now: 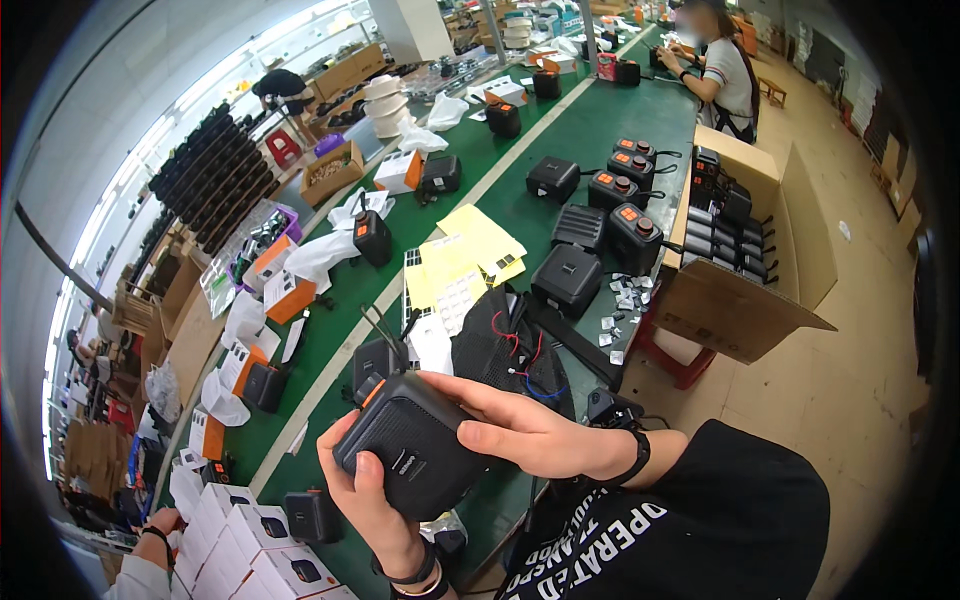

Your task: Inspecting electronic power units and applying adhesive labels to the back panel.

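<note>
Between my two hands is a black boxy device [425,455] with rounded corners, a ribbed face and an orange part at its upper left. It looks like a portable speaker and is held tilted above the bench edge. My left hand [375,505] grips its lower left side, thumb on the face. At the upper right, my right hand [520,432] lies with its fingers along the top and thumb on the face. Just behind stands another black device [370,362], partly hidden. Black mesh fabric [490,355] with red and blue wires lies beyond my right hand.
Yellow label sheets [465,245] lie on the green bench [345,310]. Several black devices [568,280] stand at right, beside an open cardboard box [745,305]. White boxes [255,550] are stacked at lower left near another person's hand [163,520]. A co-worker [725,75] sits far right.
</note>
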`<state>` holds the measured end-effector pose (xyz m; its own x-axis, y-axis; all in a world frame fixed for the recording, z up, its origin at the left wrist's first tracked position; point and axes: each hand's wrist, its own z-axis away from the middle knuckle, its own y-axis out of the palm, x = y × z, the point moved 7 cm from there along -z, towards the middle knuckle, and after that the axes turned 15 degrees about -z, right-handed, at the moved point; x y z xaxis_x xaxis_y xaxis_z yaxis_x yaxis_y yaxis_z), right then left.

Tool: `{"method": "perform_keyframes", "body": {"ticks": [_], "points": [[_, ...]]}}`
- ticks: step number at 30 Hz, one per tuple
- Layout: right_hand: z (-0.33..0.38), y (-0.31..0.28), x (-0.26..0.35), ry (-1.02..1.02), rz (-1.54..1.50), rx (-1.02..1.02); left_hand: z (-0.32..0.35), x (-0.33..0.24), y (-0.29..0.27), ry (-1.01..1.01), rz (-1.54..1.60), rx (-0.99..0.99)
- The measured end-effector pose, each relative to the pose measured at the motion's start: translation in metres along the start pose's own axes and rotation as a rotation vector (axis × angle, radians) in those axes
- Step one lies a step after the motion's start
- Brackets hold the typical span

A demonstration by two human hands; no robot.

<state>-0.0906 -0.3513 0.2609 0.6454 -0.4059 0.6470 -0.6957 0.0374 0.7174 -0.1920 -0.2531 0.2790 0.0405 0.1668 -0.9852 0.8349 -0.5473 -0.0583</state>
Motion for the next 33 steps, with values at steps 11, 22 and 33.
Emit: {"method": "perform_keyframes", "body": {"ticks": [11, 22, 33], "points": [[-0.003, 0.007, -0.005, 0.042, -0.025, 0.018, 0.005, -0.011, -0.01, 0.055, -0.041, -0.049], [-0.009, 0.01, -0.001, -0.051, -0.026, 0.058, 0.005, 0.013, -0.009, -0.372, 0.364, -0.055], [-0.016, 0.013, -0.012, -0.051, 0.02, 0.063, 0.01, 0.04, -0.007, -0.696, 0.907, 0.163]]}}
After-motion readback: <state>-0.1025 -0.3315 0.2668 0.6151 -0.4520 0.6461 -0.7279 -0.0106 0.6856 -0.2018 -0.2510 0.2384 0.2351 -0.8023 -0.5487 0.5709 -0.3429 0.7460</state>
